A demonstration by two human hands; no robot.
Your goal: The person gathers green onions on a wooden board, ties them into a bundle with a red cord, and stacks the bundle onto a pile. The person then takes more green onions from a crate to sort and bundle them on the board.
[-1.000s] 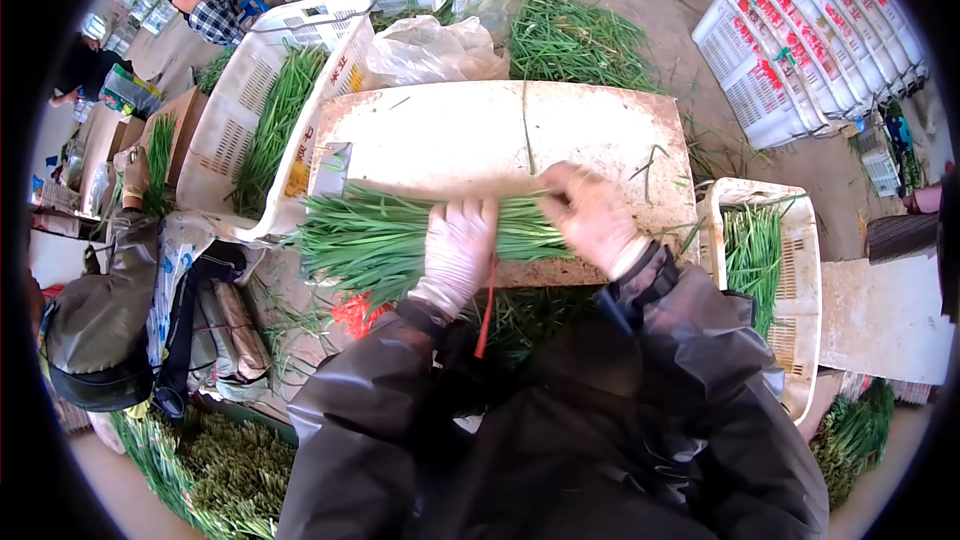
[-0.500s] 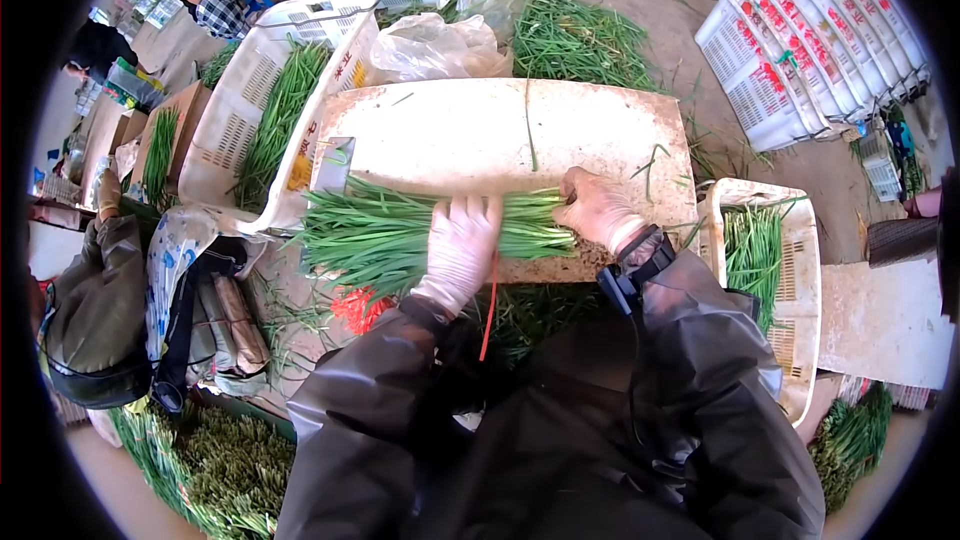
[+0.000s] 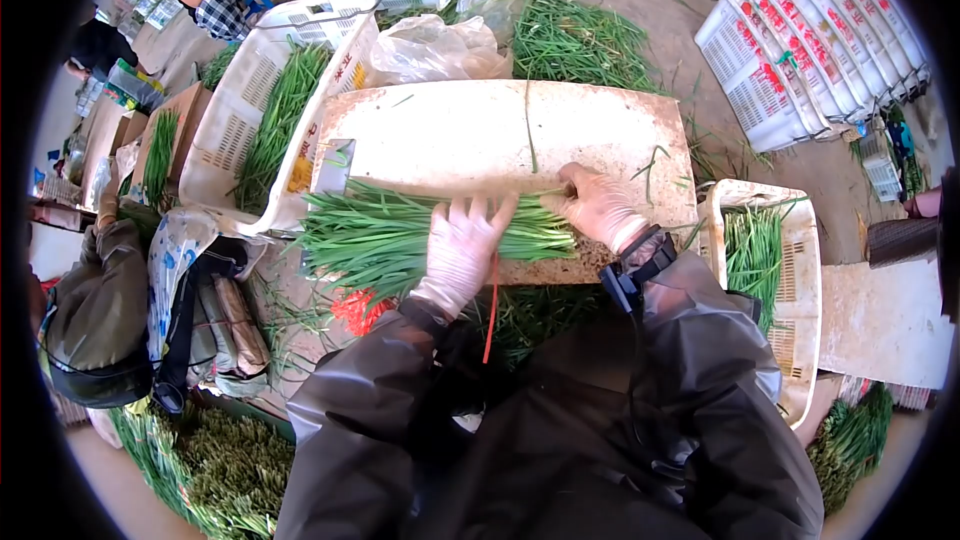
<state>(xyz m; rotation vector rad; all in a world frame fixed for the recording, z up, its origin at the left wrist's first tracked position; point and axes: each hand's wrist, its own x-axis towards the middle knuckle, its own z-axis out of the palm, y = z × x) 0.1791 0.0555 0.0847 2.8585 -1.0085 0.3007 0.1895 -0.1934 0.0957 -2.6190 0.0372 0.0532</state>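
Note:
A bunch of garlic chives (image 3: 365, 235) lies across a white board (image 3: 430, 130) with rusty-brown stains, leaves to the left and pale stem ends to the right. My left hand (image 3: 462, 245), in a thin whitish glove, is closed over the middle of the bunch from above. From beneath that hand a red tie strip (image 3: 491, 315) hangs over the board's near edge. At the stem ends is my right hand (image 3: 600, 207), also gloved, with thumb and fingers pinched on the upper stems. A clump of red ties (image 3: 360, 311) sits below the leaves.
White crates holding chives stand left (image 3: 222, 130) and right (image 3: 811, 285) of the board. Behind it are a clear plastic bag (image 3: 440, 48) and a heap of chives (image 3: 580, 38). Stacked crates (image 3: 800, 40) rise at upper right. Other people work at the left.
My left thumb and fingers have spread slightly on the bunch. The right hand has shifted slightly up along the stem ends. The bunch stays in place.

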